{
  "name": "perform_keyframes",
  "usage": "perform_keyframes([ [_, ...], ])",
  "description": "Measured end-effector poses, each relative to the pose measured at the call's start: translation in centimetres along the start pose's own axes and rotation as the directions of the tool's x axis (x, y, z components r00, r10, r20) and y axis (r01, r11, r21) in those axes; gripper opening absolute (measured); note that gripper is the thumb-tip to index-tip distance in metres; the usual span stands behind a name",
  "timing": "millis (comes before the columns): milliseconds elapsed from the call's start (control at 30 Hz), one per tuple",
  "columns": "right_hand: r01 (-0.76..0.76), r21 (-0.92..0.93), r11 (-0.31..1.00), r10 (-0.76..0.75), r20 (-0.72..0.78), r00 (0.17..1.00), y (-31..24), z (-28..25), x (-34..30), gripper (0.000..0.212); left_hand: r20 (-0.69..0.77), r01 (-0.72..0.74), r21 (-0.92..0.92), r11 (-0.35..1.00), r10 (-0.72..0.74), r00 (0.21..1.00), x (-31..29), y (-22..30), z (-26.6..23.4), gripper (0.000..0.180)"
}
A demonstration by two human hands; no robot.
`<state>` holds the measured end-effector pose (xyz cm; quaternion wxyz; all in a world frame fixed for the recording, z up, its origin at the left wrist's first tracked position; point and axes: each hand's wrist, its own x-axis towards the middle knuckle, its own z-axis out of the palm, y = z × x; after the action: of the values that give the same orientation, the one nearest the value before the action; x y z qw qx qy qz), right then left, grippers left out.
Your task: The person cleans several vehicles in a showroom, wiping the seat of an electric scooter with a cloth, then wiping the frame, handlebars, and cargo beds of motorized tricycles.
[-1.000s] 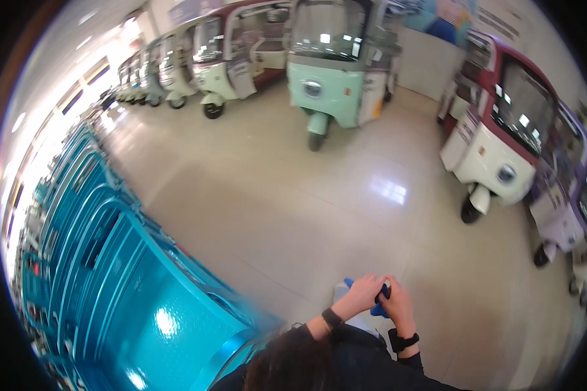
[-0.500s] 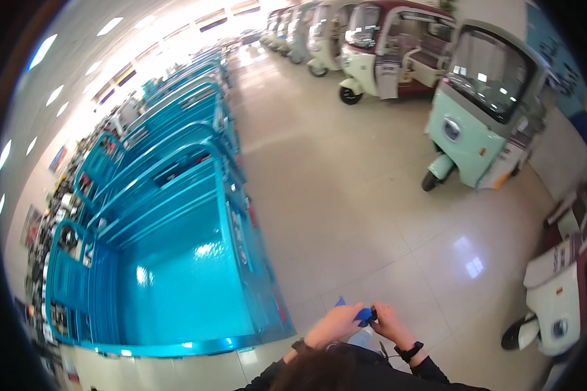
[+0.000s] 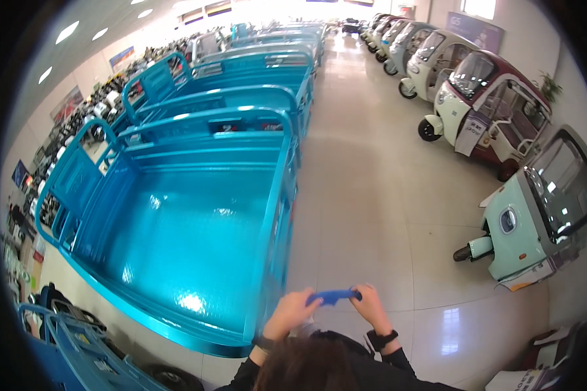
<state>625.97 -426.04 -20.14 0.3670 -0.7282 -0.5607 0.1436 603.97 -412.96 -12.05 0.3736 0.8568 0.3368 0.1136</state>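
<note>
A blue, limp piece, apparently cloth, stretches between my two hands at the lower middle of the picture. My left hand is closed on its left end. My right hand pinches its other end, where a small dark part shows by the fingers. Both hands are held over the tiled floor, just right of a bright blue cargo bed with raised rails. My left wrist is close to the bed's near right corner, and I cannot tell whether they touch.
More blue cargo beds line up behind the nearest one. On the right stand a mint-green three-wheeler, a maroon and cream one and others further back. A blue frame and a tyre lie at the lower left.
My hands have moved apart, and the bunched blue piece is now drawn out between them. The view has turned, so the cargo bed and three-wheelers appear further right.
</note>
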Motion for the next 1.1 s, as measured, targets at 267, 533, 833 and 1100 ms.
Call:
perform_keyframes([
  [267, 0.156, 0.082, 0.984, -0.176, 0.408, 0.896, -3.6, 5.4, 12.0, 0.012, -0.497, 0.319, -0.032, 0.947, -0.292, 0.817, 0.8, -7.3, -3.8, 0.023],
  [533, 0.598, 0.384, 0.704, -0.707, 0.298, 0.642, -7.3, 12.4, 24.4, 0.021, -0.812, 0.601, -0.129, 0.789, -0.432, 0.393, -0.8, -8.6, -7.0, 0.024],
  [833, 0.601, 0.587, 0.542, -0.84, 0.381, 0.386, -8.9, 15.0, 31.1, 0.026, -0.737, 0.764, -0.296, 0.574, -0.645, 0.2, 1.1, -7.1, -0.5, 0.026],
  [1100, 0.474, 0.601, 0.644, -0.741, 0.643, 0.192, -5.5, 15.6, 29.4, 0.036, -0.626, 0.773, -0.474, 0.422, -0.779, 0.042, 1.3, -6.7, 3.5, 0.033],
])
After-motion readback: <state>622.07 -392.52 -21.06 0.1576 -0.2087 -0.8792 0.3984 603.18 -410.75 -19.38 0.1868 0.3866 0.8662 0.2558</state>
